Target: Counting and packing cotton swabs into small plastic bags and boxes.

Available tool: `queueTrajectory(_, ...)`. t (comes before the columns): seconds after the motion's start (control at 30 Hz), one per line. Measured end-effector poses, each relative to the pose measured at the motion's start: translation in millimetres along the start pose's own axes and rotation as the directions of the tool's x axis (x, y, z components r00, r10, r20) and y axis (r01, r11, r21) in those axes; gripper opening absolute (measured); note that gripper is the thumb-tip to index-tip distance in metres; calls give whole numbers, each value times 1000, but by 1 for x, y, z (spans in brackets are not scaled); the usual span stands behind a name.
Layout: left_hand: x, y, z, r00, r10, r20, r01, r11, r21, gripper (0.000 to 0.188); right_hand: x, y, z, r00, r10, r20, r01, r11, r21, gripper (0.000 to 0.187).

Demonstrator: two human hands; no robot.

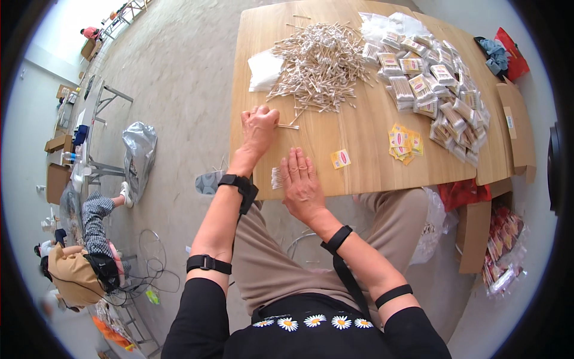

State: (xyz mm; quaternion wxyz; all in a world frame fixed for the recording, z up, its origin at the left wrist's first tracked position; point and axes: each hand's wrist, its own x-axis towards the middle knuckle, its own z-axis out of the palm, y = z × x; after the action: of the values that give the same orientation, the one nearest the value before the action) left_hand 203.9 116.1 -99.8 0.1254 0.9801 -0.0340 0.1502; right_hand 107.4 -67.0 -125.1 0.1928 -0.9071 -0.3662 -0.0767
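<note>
My left hand (260, 128) is closed in a pinch at the table's left side, with a few cotton swabs (289, 126) sticking out to its right. Flat near the front edge lies my right hand (301, 182), fingers stretched out. A small row of cotton swabs (276, 178) shows at its left side; whether the fingers cover more of them is hidden. Beyond both hands spreads a large loose heap of cotton swabs (323, 66). One yellow printed card (341, 159) rests to the right of my right hand, and a small stack of yellow cards (406, 142) sits farther right.
Clear plastic bags (265, 70) lie left of the heap. Filled swab packs (424, 81) are piled at the wooden table's (371, 173) right. Cardboard boxes (475, 236) stand beside it. Another person (78, 269) sits at the far left near a grey plastic sack (139, 155).
</note>
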Motion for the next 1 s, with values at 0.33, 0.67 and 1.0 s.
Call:
queueTrajectory(0.33, 48, 36, 30, 992, 109, -57, -111, 993, -50, 1, 2, 0, -7, 996, 6, 85, -6, 1000, 3, 62)
queueTrajectory(0.67, 44, 78, 32, 981, 155, -114, -161, 986, -44, 11, -2, 3, -2, 995, 15, 101, -18, 999, 34, 66)
queueTrajectory(1.0, 39, 100, 33, 937, 344, 56, -345, 939, 14, 23, -7, 1, 2, 996, 4, 92, -8, 999, 41, 57)
